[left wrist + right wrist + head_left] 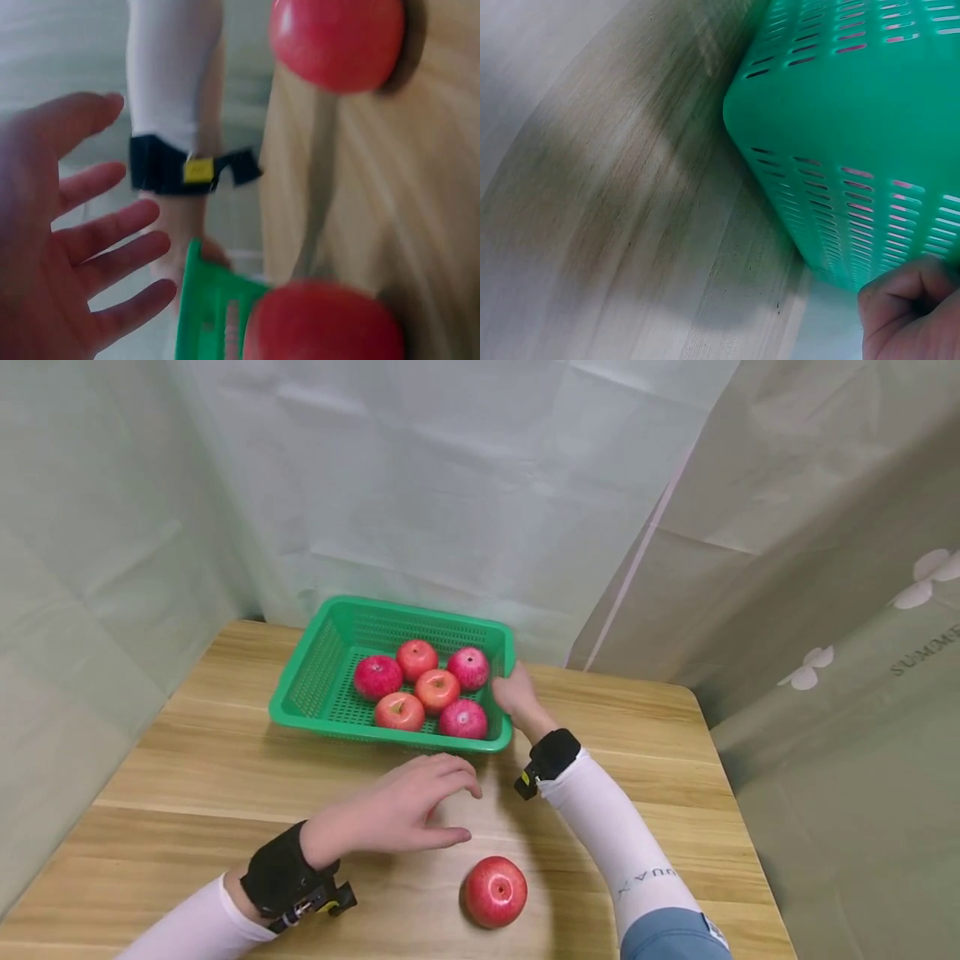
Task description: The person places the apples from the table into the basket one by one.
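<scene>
A green plastic basket (pixel 300 693) with slotted walls stands on the table, several red apples (pixel 437 691) lying in its right part. My right hand (pixel 516 692) grips the basket's right rim; the right wrist view shows the curled fingers (pixel 904 300) against the slotted wall. Over the table in front of the basket, my left hand (pixel 416 802) is held with fingers spread and thumb apart, holding nothing. Beyond its fingertips, nearer the front, a red apple (pixel 496 892) rests on the wood. Another apple (pixel 322 322) shows in the left wrist view, mostly hidden behind the left hand in the head view.
The wooden table (pixel 637 718) reaches back to a pale hanging cloth (pixel 450 485). More cloth with white flower prints (pixel 806 668) hangs along the right side. Both wrists wear black straps (pixel 555 753) with small cameras.
</scene>
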Tool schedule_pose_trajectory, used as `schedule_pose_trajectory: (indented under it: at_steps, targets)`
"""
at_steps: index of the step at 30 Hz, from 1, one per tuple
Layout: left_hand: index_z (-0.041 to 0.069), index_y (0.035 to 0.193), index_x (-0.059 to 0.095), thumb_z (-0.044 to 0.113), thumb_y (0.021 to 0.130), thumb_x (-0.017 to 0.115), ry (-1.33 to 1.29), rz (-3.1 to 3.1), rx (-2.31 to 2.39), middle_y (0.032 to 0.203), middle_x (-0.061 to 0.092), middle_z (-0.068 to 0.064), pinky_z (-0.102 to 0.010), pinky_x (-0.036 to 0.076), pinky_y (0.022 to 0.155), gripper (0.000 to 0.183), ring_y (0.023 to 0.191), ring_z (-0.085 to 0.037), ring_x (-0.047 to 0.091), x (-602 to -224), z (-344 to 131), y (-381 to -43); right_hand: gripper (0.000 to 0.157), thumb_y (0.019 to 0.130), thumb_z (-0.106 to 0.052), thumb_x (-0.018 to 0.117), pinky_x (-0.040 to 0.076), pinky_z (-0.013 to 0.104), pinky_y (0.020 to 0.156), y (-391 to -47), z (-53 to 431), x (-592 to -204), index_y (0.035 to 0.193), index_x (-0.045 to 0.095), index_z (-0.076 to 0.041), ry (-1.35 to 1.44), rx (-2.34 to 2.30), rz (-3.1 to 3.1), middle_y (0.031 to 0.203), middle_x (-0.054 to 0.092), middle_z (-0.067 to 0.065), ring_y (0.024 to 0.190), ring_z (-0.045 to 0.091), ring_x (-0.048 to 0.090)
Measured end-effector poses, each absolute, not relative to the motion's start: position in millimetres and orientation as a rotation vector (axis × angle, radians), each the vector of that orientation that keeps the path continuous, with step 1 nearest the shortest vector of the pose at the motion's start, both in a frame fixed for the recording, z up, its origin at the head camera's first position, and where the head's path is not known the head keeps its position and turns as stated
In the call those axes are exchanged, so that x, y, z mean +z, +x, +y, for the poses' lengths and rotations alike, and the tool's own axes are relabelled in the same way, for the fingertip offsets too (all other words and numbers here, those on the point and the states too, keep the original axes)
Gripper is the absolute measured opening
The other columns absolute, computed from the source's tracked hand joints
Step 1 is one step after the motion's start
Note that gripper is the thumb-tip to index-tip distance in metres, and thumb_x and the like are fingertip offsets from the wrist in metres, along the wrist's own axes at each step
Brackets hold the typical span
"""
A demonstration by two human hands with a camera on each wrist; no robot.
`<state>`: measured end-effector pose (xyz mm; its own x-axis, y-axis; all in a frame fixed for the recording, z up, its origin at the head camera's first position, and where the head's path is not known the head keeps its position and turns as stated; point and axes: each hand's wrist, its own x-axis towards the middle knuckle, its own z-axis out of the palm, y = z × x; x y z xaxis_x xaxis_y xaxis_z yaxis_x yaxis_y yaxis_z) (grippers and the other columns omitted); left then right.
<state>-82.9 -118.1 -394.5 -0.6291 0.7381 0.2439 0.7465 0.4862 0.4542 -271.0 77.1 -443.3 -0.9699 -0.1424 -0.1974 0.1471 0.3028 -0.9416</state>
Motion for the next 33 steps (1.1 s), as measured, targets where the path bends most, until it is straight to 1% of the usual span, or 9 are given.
schedule_pose_trajectory:
  at_steps: [4,7,11,14,18,23,29,33]
  targets:
    - [0.022,0.128,0.067,0.051,0.093,0.082,-1.537,-2.66,-0.782,0.131,0.062,0.007,-0.035,0.049,0.105,0.048,0.123,-0.012,0.058,-401.9,-103.3,-75.7,0.046,0.101,0.003,0.044,0.054,0.059,0.099,-271.9,77.4,-445.4,0.147,0.046,0.006,-0.021,-1.752,2.285,0.141,0.056,0.028,0.129,0.045,0.059]
    - [0.022,0.129,0.067,0.049,0.091,0.084,-1.656,-2.635,-0.743,0.131,0.062,0.008,-0.031,0.046,0.108,0.05,0.124,-0.01,0.058,-408.7,-92.8,-72.7,0.048,0.1,0.004,0.044,0.054,0.06,0.1,-272.4,77.5,-446.1,0.148,0.045,0.007,-0.025,-1.759,2.274,0.141,0.056,0.028,0.13,0.047,0.058]
    - [0.024,0.131,0.067,0.051,0.089,0.084,-1.748,-2.662,-0.681,0.132,0.062,0.009,-0.026,0.045,0.103,0.053,0.124,-0.006,0.057,-416.5,-80.7,-69.6,0.048,0.101,0.003,0.044,0.053,0.06,0.101,-272.4,77.4,-445.6,0.149,0.045,0.006,-0.028,-1.754,2.282,0.142,0.055,0.028,0.131,0.047,0.057]
    - [0.027,0.134,0.066,0.057,0.089,0.082,-1.801,-2.661,-0.636,0.134,0.061,0.01,-0.023,0.044,0.097,0.057,0.125,-0.004,0.056,-421.1,-72.5,-65.9,0.047,0.101,0.003,0.044,0.052,0.061,0.102,-272.4,77.3,-445.7,0.148,0.045,0.006,-0.024,-1.749,2.287,0.143,0.055,0.029,0.131,0.047,0.057]
    - [0.028,0.141,0.063,0.062,0.089,0.079,-1.891,-2.637,-0.609,0.138,0.06,0.01,-0.021,0.043,0.098,0.064,0.128,-0.003,0.054,-426.2,-62.2,-61.9,0.046,0.102,0.002,0.044,0.052,0.061,0.102,-272.2,77.3,-445.3,0.148,0.045,0.007,-0.029,-1.757,2.284,0.143,0.054,0.03,0.131,0.048,0.057]
    - [0.029,0.147,0.059,0.063,0.088,0.081,-2.012,-2.649,-0.621,0.141,0.058,0.01,-0.019,0.04,0.097,0.072,0.129,-0.001,0.052,-431.1,-52.1,-59.2,0.046,0.101,0.002,0.044,0.052,0.061,0.102,-271.6,77.1,-444.7,0.147,0.046,0.006,-0.03,-1.774,2.272,0.141,0.056,0.027,0.13,0.047,0.058]
    - [0.03,0.147,0.058,0.063,0.085,0.084,-2.051,-2.661,-0.539,0.139,0.057,0.009,-0.021,0.04,0.096,0.075,0.126,-0.001,0.053,-438.2,-45.2,-56.4,0.047,0.1,0.002,0.044,0.053,0.059,0.101,-272.5,76.6,-445.7,0.148,0.045,0.006,-0.014,-1.752,2.292,0.144,0.054,0.028,0.13,0.045,0.057]
    - [0.032,0.141,0.061,0.057,0.081,0.09,-2.013,-2.684,-0.51,0.134,0.055,0.01,-0.02,0.04,0.094,0.071,0.122,0.0,0.052,-444.1,-41.6,-55.1,0.046,0.101,0.002,0.045,0.053,0.059,0.101,-273.1,77.1,-447.1,0.147,0.045,0.006,-0.007,-1.753,2.299,0.145,0.053,0.029,0.13,0.047,0.057]
